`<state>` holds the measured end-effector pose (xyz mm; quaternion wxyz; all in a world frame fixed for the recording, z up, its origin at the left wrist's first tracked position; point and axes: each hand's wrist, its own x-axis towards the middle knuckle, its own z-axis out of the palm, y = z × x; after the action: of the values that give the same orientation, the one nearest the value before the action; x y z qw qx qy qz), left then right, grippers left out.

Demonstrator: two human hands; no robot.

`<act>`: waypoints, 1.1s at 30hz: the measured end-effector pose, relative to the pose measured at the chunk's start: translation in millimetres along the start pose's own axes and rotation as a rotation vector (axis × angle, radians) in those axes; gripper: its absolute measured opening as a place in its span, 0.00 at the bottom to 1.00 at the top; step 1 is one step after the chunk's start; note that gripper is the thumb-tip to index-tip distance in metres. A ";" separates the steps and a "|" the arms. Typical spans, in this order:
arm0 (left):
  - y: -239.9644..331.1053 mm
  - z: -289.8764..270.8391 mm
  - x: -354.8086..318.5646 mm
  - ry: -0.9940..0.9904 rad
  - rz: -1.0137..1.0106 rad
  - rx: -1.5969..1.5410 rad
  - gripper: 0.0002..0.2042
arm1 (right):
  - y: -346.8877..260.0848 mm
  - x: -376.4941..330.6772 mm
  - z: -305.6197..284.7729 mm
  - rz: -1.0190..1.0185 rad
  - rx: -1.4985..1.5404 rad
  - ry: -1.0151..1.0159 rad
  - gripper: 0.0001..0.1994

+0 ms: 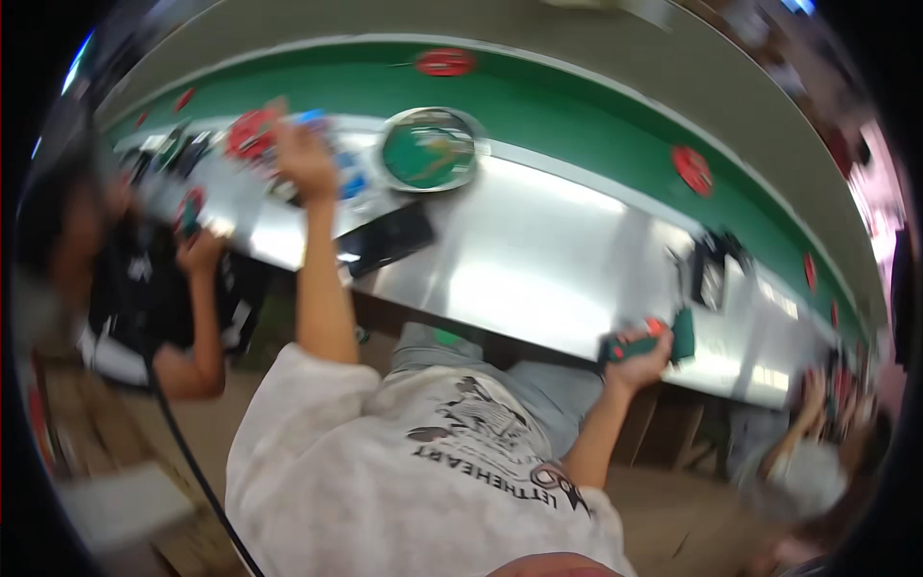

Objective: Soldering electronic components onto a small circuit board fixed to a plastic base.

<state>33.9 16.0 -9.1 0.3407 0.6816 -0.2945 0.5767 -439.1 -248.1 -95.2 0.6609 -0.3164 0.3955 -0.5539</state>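
Observation:
My right hand (pixel 646 363), low over the bench's near edge, is wrapped round a dark green cordless drill (pixel 625 346) with red parts. My left hand (pixel 306 162) is raised over the left part of the bench, smeared by motion. Its fingers are too blurred to show whether they hold anything. Beside them are a blurred red thing (pixel 250 135) and some blue pieces (pixel 352 181). A round metal dish (pixel 477 152), green inside with small brownish contents, stands right of this hand. Nearer me lies a flat black rectangular thing (pixel 394 237).
The shiny metal bench (pixel 538 250) has a green strip (pixel 577 130) behind it with red round pieces (pixel 692 170). A black-and-clear item (pixel 710 269) stands at right. Co-workers sit on both sides; the left one's hand (pixel 200 252) holds a green-red tool. A black cable (pixel 183 438) hangs at left.

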 end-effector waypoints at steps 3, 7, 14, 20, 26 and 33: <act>34.9 -5.9 12.3 0.030 -0.443 -0.207 0.19 | -12.9 -0.2 6.6 -0.042 0.029 -0.049 0.20; 39.3 -2.9 9.5 -0.045 -0.339 -0.011 0.20 | -47.6 1.4 0.7 -0.137 0.104 0.052 0.19; 233.1 28.2 91.1 -0.139 0.018 -0.400 0.24 | -51.7 47.8 -59.7 -0.418 0.051 0.090 0.19; 469.1 232.0 9.7 -0.746 -0.005 -0.850 0.37 | -40.1 46.0 -70.2 -0.487 0.023 0.097 0.18; 628.4 377.7 -67.2 -1.303 -0.095 -0.524 0.43 | -35.4 44.9 -63.9 -0.482 0.027 0.256 0.17; 552.7 413.1 -66.0 -1.604 -0.046 -0.568 0.23 | -24.9 51.9 -64.6 -0.444 -0.003 0.249 0.16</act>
<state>-174.0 -644.1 -47.7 0.1987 0.7784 -0.5665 -0.1836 -503.7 -302.5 -114.3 0.4687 -0.3257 0.3956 -0.7195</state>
